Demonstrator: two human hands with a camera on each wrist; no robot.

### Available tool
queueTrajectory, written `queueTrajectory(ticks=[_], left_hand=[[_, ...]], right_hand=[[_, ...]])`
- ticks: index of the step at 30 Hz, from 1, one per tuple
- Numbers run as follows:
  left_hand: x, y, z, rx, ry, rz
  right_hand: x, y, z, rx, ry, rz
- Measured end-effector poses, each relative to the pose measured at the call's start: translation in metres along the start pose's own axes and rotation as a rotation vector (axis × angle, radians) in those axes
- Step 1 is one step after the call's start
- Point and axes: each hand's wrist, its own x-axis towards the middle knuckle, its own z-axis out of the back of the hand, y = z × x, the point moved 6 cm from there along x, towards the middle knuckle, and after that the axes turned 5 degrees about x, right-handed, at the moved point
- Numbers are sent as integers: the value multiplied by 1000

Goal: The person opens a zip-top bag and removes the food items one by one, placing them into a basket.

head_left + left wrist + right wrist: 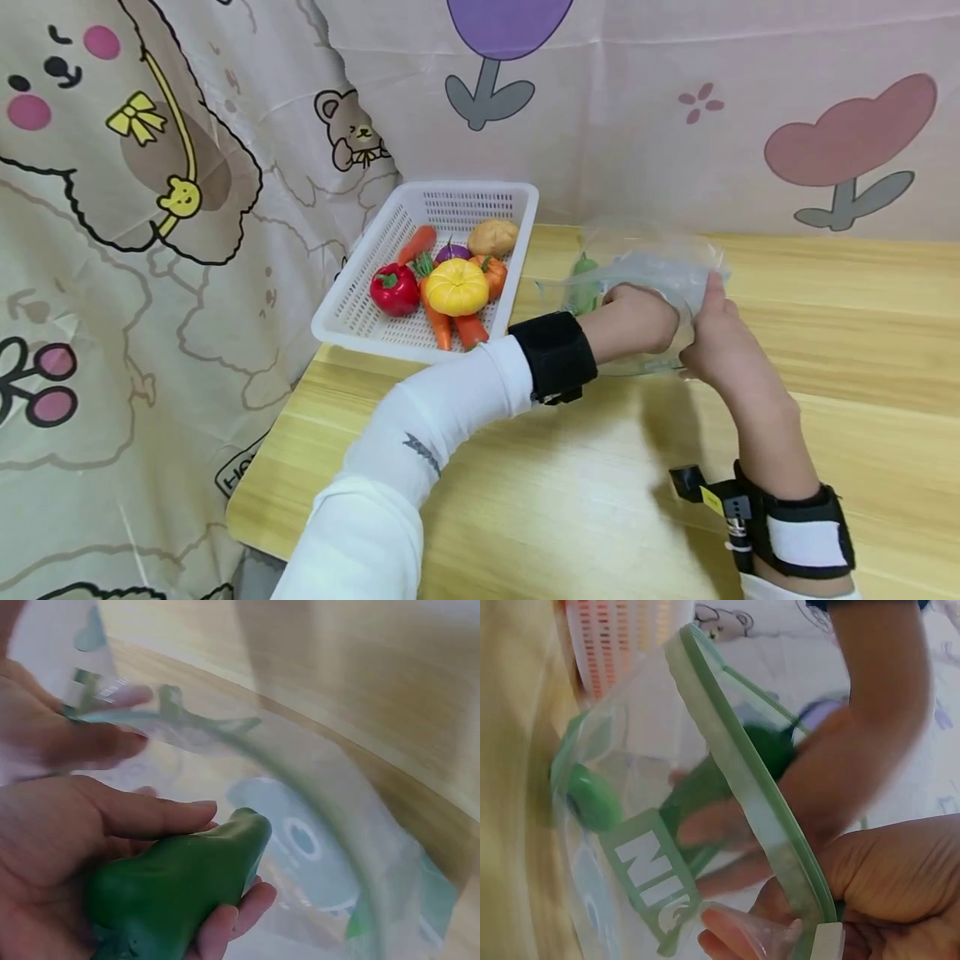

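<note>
Head view: at the far middle of the pale wooden table (570, 500), the left hand (633, 321) is pushed into a clear plastic zip bag with a green seal strip (660, 271), and the right hand (720, 342) pinches the bag's near edge to hold the mouth up.
Basket: a white perforated plastic basket (360, 292) sits at the table's far left corner with toy vegetables inside, among them a red pepper (394, 288) and a yellow pumpkin (456, 286).
Left wrist view: the left hand (67, 855) curls its fingers round a green plastic toy vegetable (176, 896), which is already inside the bag (337, 847); its exact kind cannot be told.
Right wrist view: the right hand (870, 892) grips the bag's green seal strip (757, 802) between thumb and fingers; the green toy (727, 776) shows through the film.
Step in hand: loading the green toy into the bag, judged nearly done.
Next move calls for: probably letting the toy go deep in the bag and drawing the left hand out while the right keeps the mouth wide.
</note>
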Motion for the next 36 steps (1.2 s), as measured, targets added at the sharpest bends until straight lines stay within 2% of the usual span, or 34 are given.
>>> queueTrajectory(ticks=[2, 4, 8, 12, 16, 20, 23, 26, 29, 32, 34, 36], left_hand=[[-13, 2, -1, 54, -70, -39], [-29, 7, -5, 59, -145, -100], [-66, 24, -22, 0, -264, -234], [-103, 52, -43, -89, -409, -318], [-125, 91, -60, -211, -563, -325], [-123, 131, -76, -282, -653, -227], [-112, 155, -89, -286, -648, -130], [-100, 172, -99, -293, -647, -97], [-90, 181, -107, -325, -648, -108], [-85, 184, -109, -341, -658, -118], [-86, 180, -105, -336, -692, -118], [-91, 170, -94, -303, -762, -135]], right_hand=[[-1, -5, 5, -4, -13, -6], [-2, -8, 9, -11, -24, -11], [-4, -14, 13, 1, -22, -41], [-7, -14, 14, 12, -13, -55], [-8, -14, 13, 27, -3, -54], [-9, -14, 13, 41, 26, -52], [-12, -14, 14, 56, 41, -49], [-14, -13, 13, 47, 62, -39], [-17, -12, 10, 15, 94, -25], [-19, -10, 9, -11, 122, -10], [-20, -9, 8, 0, 132, -7], [-20, -9, 7, 5, 140, -6]])
